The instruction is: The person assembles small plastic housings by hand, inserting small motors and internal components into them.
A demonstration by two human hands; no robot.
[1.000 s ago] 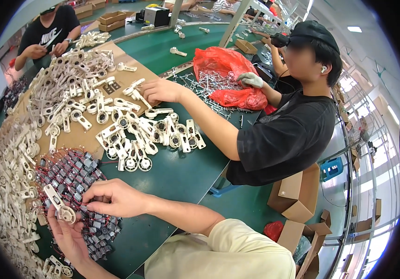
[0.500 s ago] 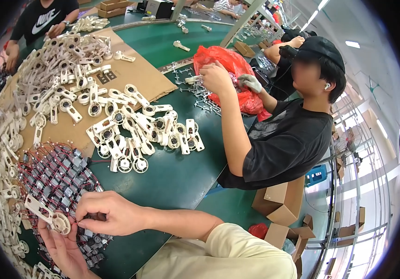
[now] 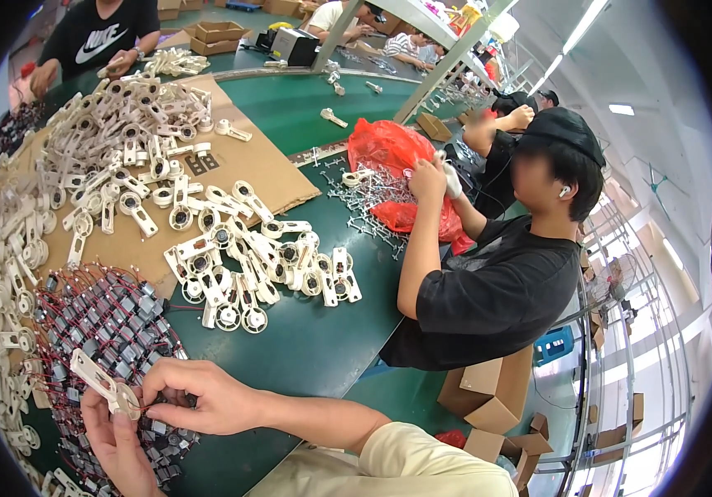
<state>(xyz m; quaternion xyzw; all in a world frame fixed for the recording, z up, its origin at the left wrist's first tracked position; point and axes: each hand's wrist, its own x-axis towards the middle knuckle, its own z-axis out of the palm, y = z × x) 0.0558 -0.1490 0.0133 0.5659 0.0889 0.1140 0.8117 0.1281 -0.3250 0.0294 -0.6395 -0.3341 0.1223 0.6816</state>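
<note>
My left hand (image 3: 120,451) grips a cream plastic housing (image 3: 93,374) by its round end. This housing has a slotted handle, which points up and to the left. My right hand (image 3: 211,399) reaches in from the right, thumb and fingers pinched at the edge of the housing's ring. A thin reddish strand shows by those fingertips, but what they hold is too small to make out. Beneath both hands spreads a heap of small grey motors with red wires (image 3: 112,311).
Many similar cream housings (image 3: 145,124) are piled on a cardboard sheet (image 3: 277,178) and along the left. More lie on the green table (image 3: 315,331). A co-worker in black (image 3: 497,290) sits at right beside a red plastic bag (image 3: 389,153) and white small parts (image 3: 364,199). Another person stands far left.
The housing in my left hand has tilted, its ring now more edge-on. My right hand stays pinched beside it. The co-worker's hands have come together near the red bag. The whole view has shifted slightly.
</note>
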